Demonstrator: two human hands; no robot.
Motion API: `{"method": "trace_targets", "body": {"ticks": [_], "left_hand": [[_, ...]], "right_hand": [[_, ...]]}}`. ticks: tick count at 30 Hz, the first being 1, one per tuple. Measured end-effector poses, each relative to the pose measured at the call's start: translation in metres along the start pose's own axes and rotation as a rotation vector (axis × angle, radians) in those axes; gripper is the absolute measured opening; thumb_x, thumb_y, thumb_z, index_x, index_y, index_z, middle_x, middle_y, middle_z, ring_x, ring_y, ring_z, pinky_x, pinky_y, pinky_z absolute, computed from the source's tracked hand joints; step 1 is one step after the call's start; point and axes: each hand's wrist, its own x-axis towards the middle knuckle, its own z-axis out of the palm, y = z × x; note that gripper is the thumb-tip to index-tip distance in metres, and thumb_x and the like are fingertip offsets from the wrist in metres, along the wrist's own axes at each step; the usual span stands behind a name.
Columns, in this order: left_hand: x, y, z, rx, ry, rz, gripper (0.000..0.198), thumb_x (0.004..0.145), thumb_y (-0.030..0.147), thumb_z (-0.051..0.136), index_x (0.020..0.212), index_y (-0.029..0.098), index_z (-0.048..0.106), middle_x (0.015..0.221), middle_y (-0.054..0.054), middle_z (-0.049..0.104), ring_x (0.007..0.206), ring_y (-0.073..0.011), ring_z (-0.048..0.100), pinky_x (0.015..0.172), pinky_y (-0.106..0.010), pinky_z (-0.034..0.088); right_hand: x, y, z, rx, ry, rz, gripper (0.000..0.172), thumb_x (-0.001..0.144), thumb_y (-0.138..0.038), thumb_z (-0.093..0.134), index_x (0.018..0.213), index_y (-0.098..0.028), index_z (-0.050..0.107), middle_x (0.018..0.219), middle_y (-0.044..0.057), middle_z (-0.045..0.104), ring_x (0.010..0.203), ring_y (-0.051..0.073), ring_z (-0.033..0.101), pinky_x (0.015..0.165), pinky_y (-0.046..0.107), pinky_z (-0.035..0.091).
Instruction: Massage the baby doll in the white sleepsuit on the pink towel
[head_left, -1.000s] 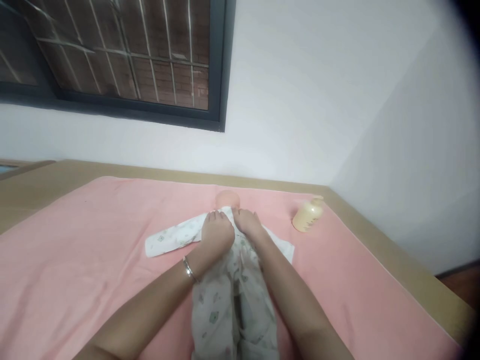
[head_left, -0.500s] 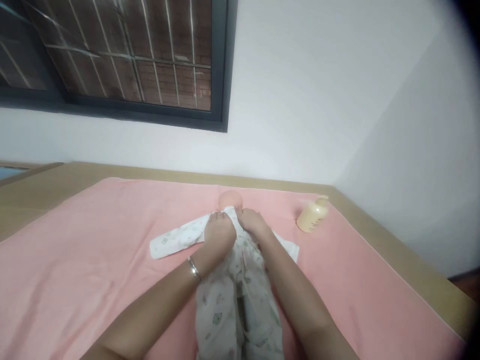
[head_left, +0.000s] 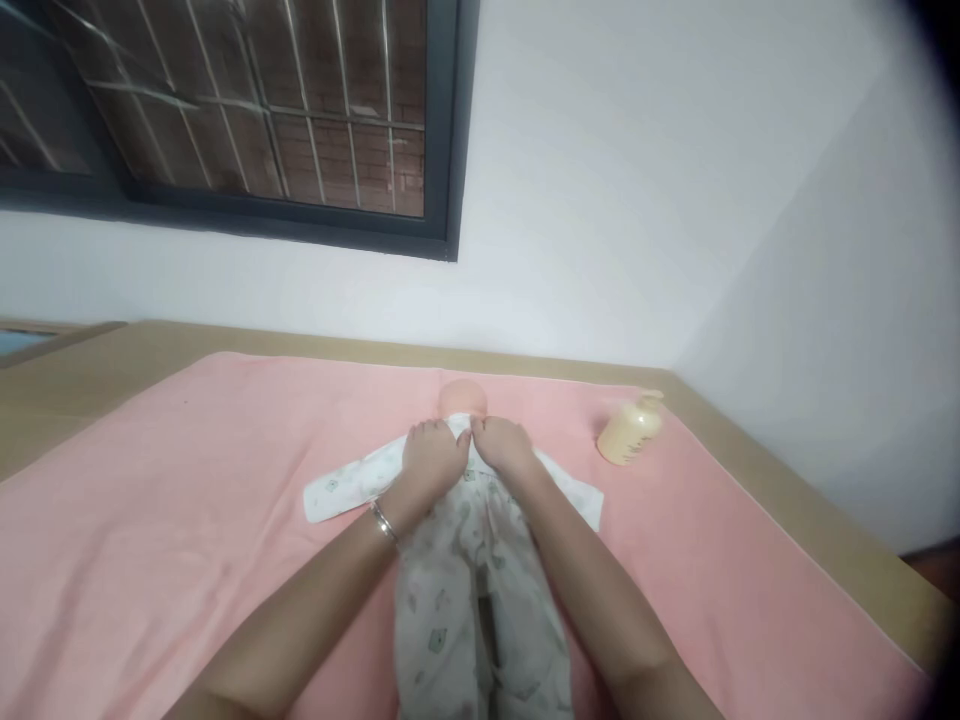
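A baby doll lies on its back, its round head (head_left: 462, 396) at the far end. It is dressed in a white romper (head_left: 435, 610) with a small green print, the front parted down the middle of the legs. Near the collar, my left hand (head_left: 433, 455) is closed on the left chest cloth, thumb toward the middle. Beside it my right hand (head_left: 504, 445) pinches the romper's front edge just under the doll's head. The two thumbs nearly meet. The fingertips are partly hidden. One sleeve stretches out to each side.
A pink sheet (head_left: 187, 520) covers the wooden-edged surface (head_left: 840, 560) beneath the doll. To the right stands a pale yellow pump bottle (head_left: 630, 432). Behind are a white wall (head_left: 585, 200) and a dark-framed window (head_left: 454, 130) with bars.
My left hand has shifted slightly left and turned, so its thumb now shows near my right thumb. My right hand stays at the collar. The view has moved a little.
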Motion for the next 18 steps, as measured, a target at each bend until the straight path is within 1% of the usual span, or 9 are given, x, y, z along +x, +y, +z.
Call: {"method": "trace_targets", "body": {"ticks": [3,5,7,9,12,18], "left_hand": [[0.015,-0.009,-0.001,-0.138,-0.118,-0.141,0.077,0.089,0.066,0.018,0.102,0.007,0.064,0.103,-0.021,0.067,0.099,-0.0320,0.063,0.083,-0.038,0.043],[0.023,-0.016,0.001,-0.202,-0.187,-0.199,0.082,0.084,0.074,0.019,0.105,0.009,0.064,0.105,-0.020,0.068,0.100,-0.0336,0.063,0.079,-0.038,0.044],[0.028,-0.022,0.004,-0.241,-0.223,-0.219,0.083,0.081,0.077,0.020,0.107,0.011,0.064,0.105,-0.018,0.068,0.099,-0.0340,0.063,0.077,-0.037,0.045],[0.029,-0.026,0.009,-0.265,-0.233,-0.222,0.083,0.081,0.077,0.019,0.107,0.014,0.065,0.105,-0.017,0.069,0.097,-0.0332,0.064,0.075,-0.036,0.045],[0.032,-0.029,0.015,-0.275,-0.230,-0.229,0.083,0.081,0.076,0.018,0.106,0.015,0.066,0.105,-0.018,0.069,0.096,-0.0320,0.065,0.074,-0.035,0.046],[0.037,-0.033,0.023,-0.308,-0.231,-0.201,0.082,0.080,0.077,0.019,0.108,0.016,0.066,0.105,-0.017,0.069,0.096,-0.0314,0.065,0.074,-0.035,0.046]], "right_hand": [[0.000,0.002,0.004,-0.022,0.041,-0.007,0.061,0.097,-0.046,0.018,0.107,-0.013,0.068,0.110,0.018,0.067,0.107,0.032,0.058,0.099,0.050,0.029],[0.001,0.004,0.005,0.007,0.018,0.006,0.064,0.096,-0.052,0.018,0.111,-0.013,0.067,0.111,0.018,0.066,0.107,0.032,0.058,0.097,0.049,0.032],[0.003,0.008,0.005,0.055,-0.023,0.020,0.068,0.094,-0.057,0.018,0.114,-0.013,0.066,0.114,0.018,0.065,0.107,0.032,0.059,0.093,0.046,0.038],[0.006,0.011,0.005,0.096,-0.050,0.028,0.070,0.093,-0.060,0.017,0.114,-0.014,0.066,0.115,0.017,0.064,0.106,0.032,0.059,0.088,0.043,0.042],[0.007,0.013,0.006,0.117,-0.057,0.043,0.071,0.093,-0.060,0.016,0.112,-0.015,0.067,0.113,0.017,0.065,0.104,0.032,0.060,0.086,0.042,0.044],[0.010,0.013,0.012,0.101,-0.061,0.047,0.072,0.094,-0.060,0.014,0.113,-0.015,0.067,0.114,0.017,0.065,0.107,0.031,0.059,0.088,0.041,0.043]]}}
